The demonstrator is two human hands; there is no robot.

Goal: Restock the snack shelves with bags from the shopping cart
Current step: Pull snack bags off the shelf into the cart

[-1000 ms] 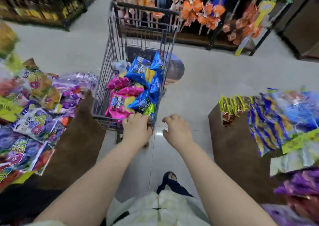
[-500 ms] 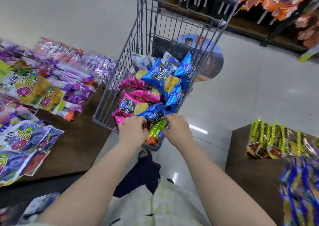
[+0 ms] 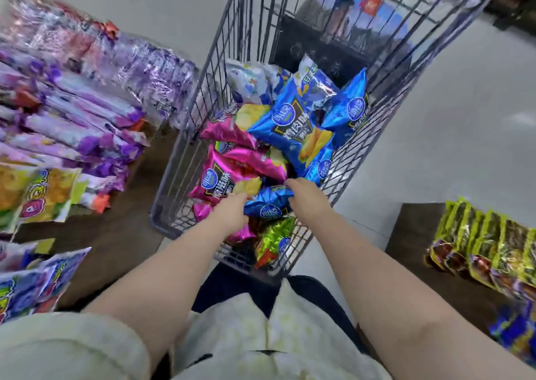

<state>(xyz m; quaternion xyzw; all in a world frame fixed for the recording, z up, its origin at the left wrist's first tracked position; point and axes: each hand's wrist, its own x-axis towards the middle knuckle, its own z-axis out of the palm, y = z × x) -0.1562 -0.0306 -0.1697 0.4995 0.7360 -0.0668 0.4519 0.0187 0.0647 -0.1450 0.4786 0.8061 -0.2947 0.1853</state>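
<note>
Pale floor point(image 3: 435, 124), cart point(image 3: 185, 136), crinkled blue bag point(image 3: 268, 204)

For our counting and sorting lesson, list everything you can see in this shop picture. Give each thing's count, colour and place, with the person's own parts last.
shopping cart: one, grey wire, centre
blue bags: at least five, blue, cart's right side
nearest blue bag: one of those, blue, between the hands
pink bags: about four, pink, cart's left side
green bag: one, green, cart's near end
pale bags: count unclear, whitish, cart's far end
purple bags: many, purple, on the left shelf
yellow-green packs: one row, yellow-green, on the right shelf
left hand: one, by the pink bags, grip unclear
right hand: one, gripping the nearest blue bag
</note>
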